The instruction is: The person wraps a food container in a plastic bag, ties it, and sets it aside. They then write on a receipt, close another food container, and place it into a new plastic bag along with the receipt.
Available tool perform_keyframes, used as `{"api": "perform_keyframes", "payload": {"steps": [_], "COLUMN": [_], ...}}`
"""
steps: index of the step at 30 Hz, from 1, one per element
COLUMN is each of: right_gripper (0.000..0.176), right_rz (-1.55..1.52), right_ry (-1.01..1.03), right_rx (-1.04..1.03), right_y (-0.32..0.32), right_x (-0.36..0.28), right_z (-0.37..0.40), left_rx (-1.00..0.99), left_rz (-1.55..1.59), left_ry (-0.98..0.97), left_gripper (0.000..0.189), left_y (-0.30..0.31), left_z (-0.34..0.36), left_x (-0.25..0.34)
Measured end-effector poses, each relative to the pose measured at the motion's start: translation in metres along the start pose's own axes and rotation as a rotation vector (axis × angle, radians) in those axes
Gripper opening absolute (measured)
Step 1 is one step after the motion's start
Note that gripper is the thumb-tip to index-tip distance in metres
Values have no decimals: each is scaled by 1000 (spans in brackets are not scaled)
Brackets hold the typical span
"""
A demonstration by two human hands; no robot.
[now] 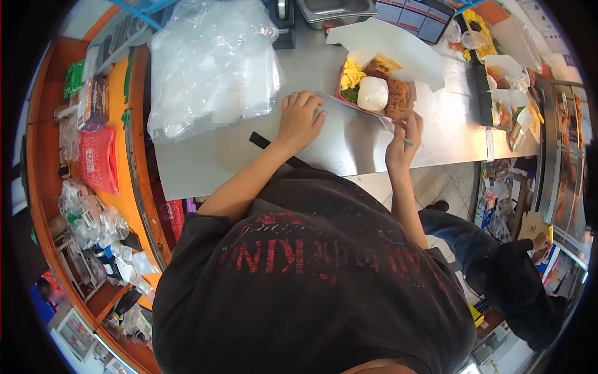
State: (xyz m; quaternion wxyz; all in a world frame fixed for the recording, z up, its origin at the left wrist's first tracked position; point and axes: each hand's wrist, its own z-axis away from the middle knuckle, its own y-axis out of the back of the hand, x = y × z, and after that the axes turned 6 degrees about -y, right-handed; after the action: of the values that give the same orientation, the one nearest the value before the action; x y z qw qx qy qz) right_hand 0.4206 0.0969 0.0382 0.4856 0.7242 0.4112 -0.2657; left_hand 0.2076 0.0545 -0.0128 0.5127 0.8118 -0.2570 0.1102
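Note:
An open takeaway box (411, 55) stands on the metal counter, its lid tilted back. Inside are a white mound of rice (373, 94), brown shredded food (397, 98), yellow pieces (352, 74) and chopped greens. My right hand (405, 140) pinches the near right corner of the box, fingers closed on its edge. At the near left side, my left hand (301, 119) rests on the counter with bent fingers slightly apart, beside a translucent strip (333, 101) that reaches the box. Nothing shows in the left hand.
A pile of clear plastic bags (215, 68) covers the counter's left part. A steel tray (336, 11) and a tablet (414, 17) are at the back. More filled boxes (507, 103) stand at the right. Another person (504, 274) is at the lower right.

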Motion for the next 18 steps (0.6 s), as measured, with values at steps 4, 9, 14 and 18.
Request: {"api": "perform_keyframes", "payload": {"steps": [4,9,14,18], "right_gripper": [25,14,13,15], "right_rz": [148,62,98,-31], "right_ry": [-136,-37,99,73], "right_rx": [17,-215,-489,-184], "right_y": [16,5,-26,-32], "right_x": [7,4,-14,-20], "right_z": [2,13,34,33], "left_rx": [-228,-331,-259,-201], "left_rz": [259,564,167,174], "left_ry": [358,473,-145,-112], "left_gripper": [22,15,20,20], "left_y": [2,4,16,12], "left_z": [-15,-24,-23,-21], "left_x": [6,-46,-71,-70]}}
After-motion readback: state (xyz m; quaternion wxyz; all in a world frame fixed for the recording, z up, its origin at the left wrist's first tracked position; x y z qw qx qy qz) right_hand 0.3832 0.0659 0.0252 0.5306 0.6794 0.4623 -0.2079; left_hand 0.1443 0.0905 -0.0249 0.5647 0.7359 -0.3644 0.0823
